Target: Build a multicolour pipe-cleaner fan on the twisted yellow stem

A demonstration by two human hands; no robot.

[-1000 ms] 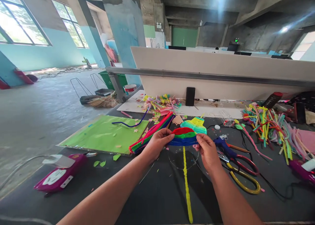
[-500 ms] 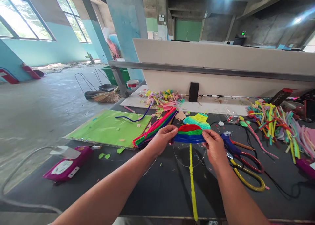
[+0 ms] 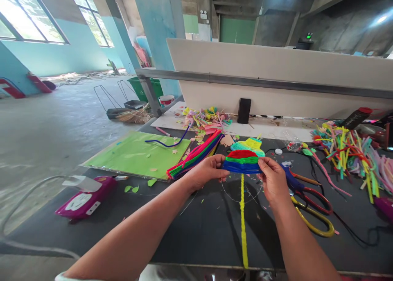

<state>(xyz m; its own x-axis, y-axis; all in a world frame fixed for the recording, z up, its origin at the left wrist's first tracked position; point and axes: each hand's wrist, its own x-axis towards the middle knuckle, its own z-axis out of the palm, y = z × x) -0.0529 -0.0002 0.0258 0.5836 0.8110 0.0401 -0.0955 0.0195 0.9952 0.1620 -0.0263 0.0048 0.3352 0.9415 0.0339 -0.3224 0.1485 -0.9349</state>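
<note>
Between my two hands is a flat pipe-cleaner piece (image 3: 242, 161) with bands of red, green and blue, held above the table. My left hand (image 3: 211, 169) has its left end between thumb and fingers. My right hand (image 3: 272, 176) pinches the right end. Behind it lies a yellow and turquoise pipe-cleaner shape (image 3: 250, 146). A yellow pipe-cleaner stem (image 3: 242, 223) runs toward the table's front edge below the piece, beside a thin wire loop (image 3: 227, 196). Left of my hands rests a bundle of pink, green and blue pipe cleaners (image 3: 196, 156).
Scissors (image 3: 317, 227) with yellow handles and a red-handled tool (image 3: 321, 201) lie right. Loose pipe cleaners (image 3: 340, 150) are heaped behind them. A green sheet (image 3: 132, 156) and a purple box (image 3: 86, 197) with a cable occupy the left. A phone (image 3: 244, 110) stands at the back.
My left thumb has shifted down along the left end, with the fingers a little more apart. The piece stays between both hands. The view has tilted slightly.
</note>
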